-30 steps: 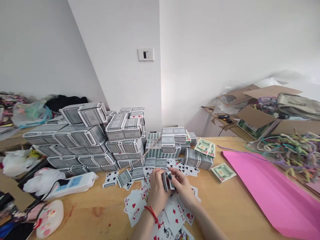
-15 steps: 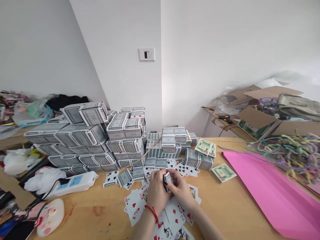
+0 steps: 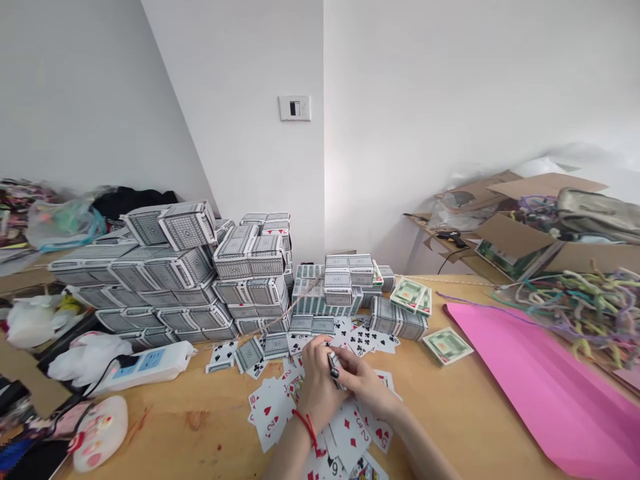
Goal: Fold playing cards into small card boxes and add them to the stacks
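Note:
My left hand (image 3: 315, 387), with a red string at the wrist, and my right hand (image 3: 363, 383) meet low in the middle of the view. Both are closed round a small stack of playing cards (image 3: 334, 363) held on edge between them. Loose playing cards (image 3: 273, 407) lie face up and face down on the wooden table (image 3: 465, 407) under and around my hands. Just behind them stands a big pile of grey-patterned card boxes (image 3: 200, 280).
A pink paper sheet (image 3: 540, 380) covers the table's right side, with coloured strings (image 3: 575, 300) and open cardboard boxes (image 3: 515, 243) behind it. Green-backed decks (image 3: 446, 344) lie right of the pile. A white power strip (image 3: 145, 365) and white bags (image 3: 83, 357) sit at the left.
The stack between my hands has turned more on edge and my right hand has closed further over it. Nothing else on the table has moved.

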{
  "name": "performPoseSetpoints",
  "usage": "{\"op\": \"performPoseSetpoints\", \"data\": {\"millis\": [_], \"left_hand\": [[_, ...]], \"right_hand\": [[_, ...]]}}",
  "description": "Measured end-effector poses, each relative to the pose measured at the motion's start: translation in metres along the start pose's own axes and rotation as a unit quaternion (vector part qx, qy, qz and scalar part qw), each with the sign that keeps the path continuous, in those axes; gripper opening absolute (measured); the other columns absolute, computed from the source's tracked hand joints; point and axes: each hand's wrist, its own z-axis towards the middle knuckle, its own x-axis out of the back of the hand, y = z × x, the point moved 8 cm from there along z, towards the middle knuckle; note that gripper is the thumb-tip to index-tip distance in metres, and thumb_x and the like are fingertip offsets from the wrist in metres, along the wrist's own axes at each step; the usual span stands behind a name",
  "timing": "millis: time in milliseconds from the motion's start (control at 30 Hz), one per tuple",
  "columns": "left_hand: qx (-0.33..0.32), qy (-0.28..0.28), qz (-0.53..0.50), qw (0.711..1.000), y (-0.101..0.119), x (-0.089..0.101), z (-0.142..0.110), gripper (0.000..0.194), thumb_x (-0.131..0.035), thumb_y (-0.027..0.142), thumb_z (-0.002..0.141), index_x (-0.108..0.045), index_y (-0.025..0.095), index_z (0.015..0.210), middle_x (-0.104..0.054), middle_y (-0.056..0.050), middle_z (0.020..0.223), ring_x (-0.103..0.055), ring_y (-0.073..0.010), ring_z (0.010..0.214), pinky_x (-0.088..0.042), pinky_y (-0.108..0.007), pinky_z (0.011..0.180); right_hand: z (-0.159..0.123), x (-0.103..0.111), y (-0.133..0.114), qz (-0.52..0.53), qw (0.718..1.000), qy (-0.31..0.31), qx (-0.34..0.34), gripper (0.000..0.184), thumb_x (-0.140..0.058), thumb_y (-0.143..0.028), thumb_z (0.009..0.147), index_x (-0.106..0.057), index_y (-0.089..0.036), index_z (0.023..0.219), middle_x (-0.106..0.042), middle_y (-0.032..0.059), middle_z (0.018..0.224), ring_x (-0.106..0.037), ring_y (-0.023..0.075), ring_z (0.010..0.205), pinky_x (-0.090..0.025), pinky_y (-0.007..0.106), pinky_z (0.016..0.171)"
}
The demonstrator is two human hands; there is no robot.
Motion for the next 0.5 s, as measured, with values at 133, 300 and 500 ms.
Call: {"op": "performPoseSetpoints", "data": {"millis": [133,300,500], "left_hand": [[-0.005,-0.009,-0.011,1.0,0.0,-0.002,0.0,0.035,-0.059,0.012,0.059,-0.038,0.022,0.086,-0.041,-0.01,0.109,-0.045,-0.0255,0.102,-0.043,-0.045,0.081],[0.005,-0.052,-0.024,0.998,0.004,-0.003,0.002,0.045,-0.06,0.014,0.061,-0.041,0.021,0.1,-0.04,-0.01,0.11,-0.042,-0.0262,0.105,-0.04,-0.046,0.085],[0.007,-0.112,-0.036,0.993,0.009,-0.002,0.002,0.067,-0.054,0.009,0.063,-0.035,0.025,0.125,-0.035,-0.011,0.118,-0.036,-0.0279,0.114,-0.036,-0.045,0.092]], "right_hand": [[0.0,0.004,0.004,0.017,0.999,0.037,-0.016,0.047,-0.068,-0.04,0.065,-0.054,-0.02,0.105,-0.061,0.0038,0.091,-0.053,0.0218,0.092,-0.039,0.033,0.084],[-0.001,0.012,0.003,0.031,0.996,0.088,-0.004,0.036,-0.068,-0.038,0.066,-0.056,-0.018,0.093,-0.058,0.0016,0.081,-0.053,0.0188,0.081,-0.042,0.029,0.074],[-0.001,0.02,0.007,0.069,0.99,0.12,-0.008,0.032,-0.067,-0.039,0.066,-0.057,-0.016,0.086,-0.055,0.0007,0.075,-0.05,0.0159,0.07,-0.041,0.025,0.063]]}}
